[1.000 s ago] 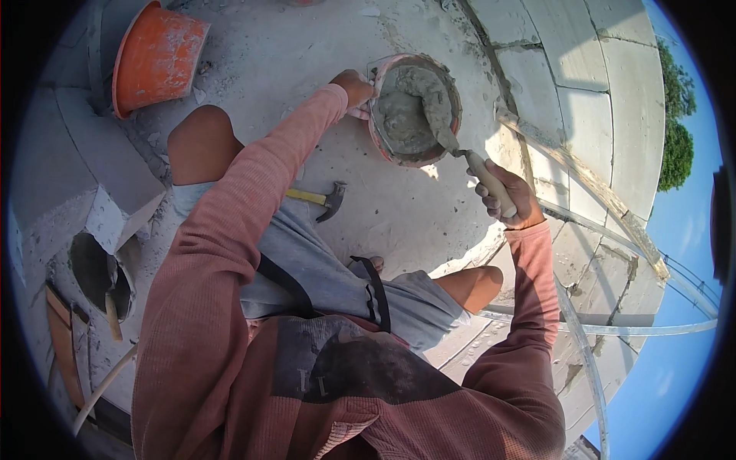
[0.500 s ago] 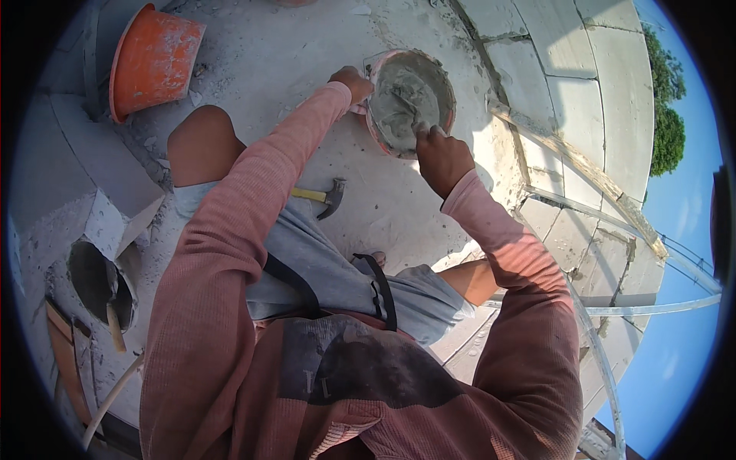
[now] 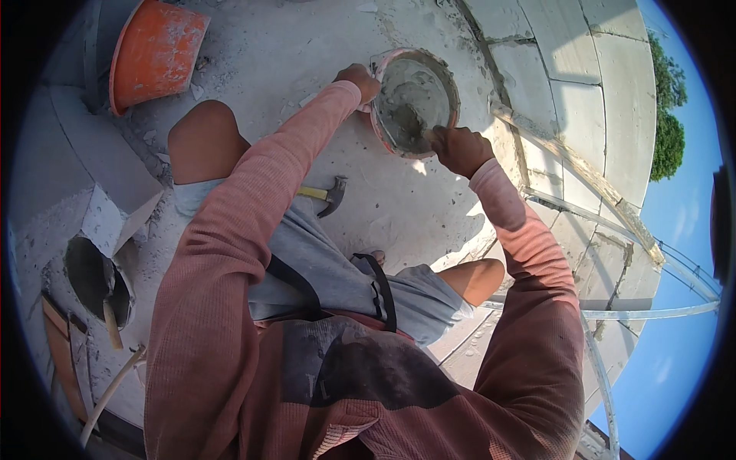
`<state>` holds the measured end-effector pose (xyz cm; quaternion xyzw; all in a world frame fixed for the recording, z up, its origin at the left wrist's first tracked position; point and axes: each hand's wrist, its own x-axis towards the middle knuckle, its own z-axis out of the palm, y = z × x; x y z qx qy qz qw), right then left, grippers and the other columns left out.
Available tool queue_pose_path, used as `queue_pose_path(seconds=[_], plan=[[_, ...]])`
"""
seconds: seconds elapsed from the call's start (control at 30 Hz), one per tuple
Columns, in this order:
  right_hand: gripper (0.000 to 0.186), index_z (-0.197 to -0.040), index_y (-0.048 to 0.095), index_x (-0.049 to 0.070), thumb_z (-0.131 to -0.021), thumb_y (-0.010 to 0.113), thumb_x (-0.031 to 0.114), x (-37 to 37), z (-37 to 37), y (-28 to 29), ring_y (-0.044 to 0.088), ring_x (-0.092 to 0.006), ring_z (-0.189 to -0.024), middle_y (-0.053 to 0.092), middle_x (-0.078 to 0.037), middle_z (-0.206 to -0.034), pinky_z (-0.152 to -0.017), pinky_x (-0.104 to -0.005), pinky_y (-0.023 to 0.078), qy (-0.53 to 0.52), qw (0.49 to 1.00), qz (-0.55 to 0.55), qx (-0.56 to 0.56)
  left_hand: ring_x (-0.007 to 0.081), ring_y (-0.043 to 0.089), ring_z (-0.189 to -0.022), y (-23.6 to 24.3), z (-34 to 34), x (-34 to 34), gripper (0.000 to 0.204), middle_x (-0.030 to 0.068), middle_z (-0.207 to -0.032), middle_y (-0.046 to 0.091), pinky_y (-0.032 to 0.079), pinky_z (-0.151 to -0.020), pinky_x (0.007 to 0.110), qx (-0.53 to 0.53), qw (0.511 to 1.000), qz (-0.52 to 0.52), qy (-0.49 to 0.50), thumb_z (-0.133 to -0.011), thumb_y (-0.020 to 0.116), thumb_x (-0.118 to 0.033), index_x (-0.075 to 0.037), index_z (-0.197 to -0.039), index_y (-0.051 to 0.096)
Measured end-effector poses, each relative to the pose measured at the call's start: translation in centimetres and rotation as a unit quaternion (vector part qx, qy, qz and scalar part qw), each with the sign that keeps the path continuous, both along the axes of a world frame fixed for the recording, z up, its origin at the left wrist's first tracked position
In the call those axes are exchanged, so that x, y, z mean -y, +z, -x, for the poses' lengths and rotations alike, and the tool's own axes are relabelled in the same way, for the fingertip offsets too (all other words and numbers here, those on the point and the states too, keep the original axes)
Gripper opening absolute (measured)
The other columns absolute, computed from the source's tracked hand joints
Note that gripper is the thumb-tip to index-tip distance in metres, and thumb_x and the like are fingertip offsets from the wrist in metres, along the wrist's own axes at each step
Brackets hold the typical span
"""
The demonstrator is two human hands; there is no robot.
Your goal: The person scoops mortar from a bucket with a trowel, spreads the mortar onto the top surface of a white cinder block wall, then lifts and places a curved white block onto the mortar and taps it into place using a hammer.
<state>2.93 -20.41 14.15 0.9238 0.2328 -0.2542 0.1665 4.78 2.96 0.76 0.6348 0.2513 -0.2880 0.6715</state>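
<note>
A round pink basin [image 3: 454, 86] of wet grey mortar stands on the concrete in front of my knees. My left hand [image 3: 358, 77] grips its near-left rim. My right hand [image 3: 461, 149] is closed around the handle of a trowel [image 3: 414, 123], whose blade is dug down into the mortar. Both arms wear pink long sleeves. I am crouched, knees bare, in grey shorts.
A hammer [image 3: 328, 194] with a yellow handle lies on the concrete between my legs. An orange bucket [image 3: 153, 52] stands far left. Pale wall blocks [image 3: 583, 84] run along the right, with sky beyond. A dark bucket [image 3: 96, 277] with a stick sits at lower left.
My right hand has swung in from the right and brought the trowel down into the mortar. The left hand has stayed on the basin's rim.
</note>
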Motion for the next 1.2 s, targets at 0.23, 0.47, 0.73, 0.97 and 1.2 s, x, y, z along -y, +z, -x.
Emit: queue_pose_path(seconds=[0.23,0.47,0.73,0.97,1.2], plan=[[0.034,-0.106,0.074,0.022,-0.090,0.062,0.049,-1.5,-2.9,8.2,0.072,-0.0357,-0.086,0.074,-0.012,-0.095,-0.077,-0.0485,0.057,0.023,0.995,0.071,0.063,0.0316,0.070,-0.096,-0.4,-0.1,-0.4,0.037,0.0185,-0.116,0.064,0.064,-0.080,0.041,-0.009,1.000,0.022,0.017,-0.091,0.064,-0.007,0.006,-0.123,0.053],[0.028,-0.103,0.073,0.016,-0.091,0.064,0.039,-1.7,-4.7,7.6,0.072,-0.0352,-0.090,0.073,-0.014,-0.097,-0.080,-0.0481,0.056,0.042,0.989,0.121,0.075,0.0315,0.071,-0.094,-1.4,-0.7,-0.5,0.034,0.0202,-0.113,0.065,0.065,-0.078,0.042,-0.005,1.000,0.007,0.004,-0.090,0.062,-0.005,0.007,-0.120,0.055],[0.015,-0.098,0.070,0.008,-0.089,0.060,0.014,-5.4,3.8,0.9,0.074,-0.0313,-0.080,0.073,-0.016,-0.090,-0.066,-0.0407,0.060,0.130,0.984,0.093,0.083,0.0310,0.071,-0.095,0.1,-0.6,0.2,0.037,0.0206,-0.115,0.065,0.065,-0.077,0.040,0.003,1.000,-0.009,-0.013,-0.088,0.065,-0.006,0.008,-0.121,0.056],[0.031,-0.116,0.066,0.012,-0.095,0.061,0.034,-3.6,6.4,8.5,0.069,-0.0374,-0.069,0.068,-0.018,-0.082,-0.061,-0.0476,0.056,0.029,0.998,0.000,0.055,0.0295,0.073,-0.092,-0.6,-0.3,0.0,0.037,0.0209,-0.118,0.068,0.065,-0.069,0.033,-0.009,0.999,-0.032,-0.008,-0.088,0.060,-0.010,0.004,-0.122,0.063],[0.033,-0.103,0.069,0.013,-0.092,0.059,0.042,-0.7,-1.0,1.6,0.072,-0.0359,-0.089,0.073,-0.015,-0.097,-0.078,-0.0492,0.058,0.010,0.995,0.096,0.007,0.0335,0.071,-0.094,-1.3,-0.6,0.1,0.034,0.0206,-0.114,0.066,0.065,-0.077,0.042,0.014,1.000,0.007,-0.018,-0.090,0.064,-0.008,0.009,-0.119,0.058]])
